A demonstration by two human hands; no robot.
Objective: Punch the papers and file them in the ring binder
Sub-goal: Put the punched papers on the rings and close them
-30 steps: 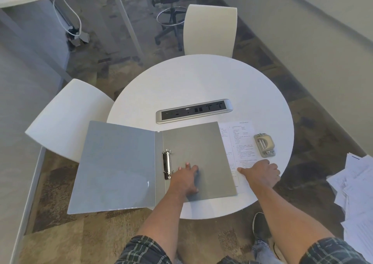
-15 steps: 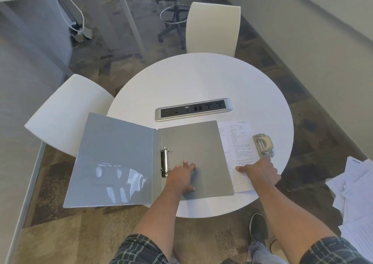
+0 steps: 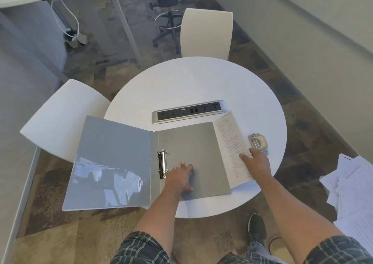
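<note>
From the head camera, a grey ring binder (image 3: 141, 162) lies open on the round white tabletop (image 3: 193, 82), its glossy left cover hanging past the left edge; the metal rings (image 3: 163, 163) on the spine look closed (hard to be sure). The left hand (image 3: 179, 178) rests flat, fingers spread, on the right inner cover. Just right of the binder lies a printed paper (image 3: 230, 142); its right edge is lifted, gripped by the right hand (image 3: 256, 161). The text is too small to read. A beige hole punch (image 3: 258, 142) sits right of the paper, touching the hand.
</note>
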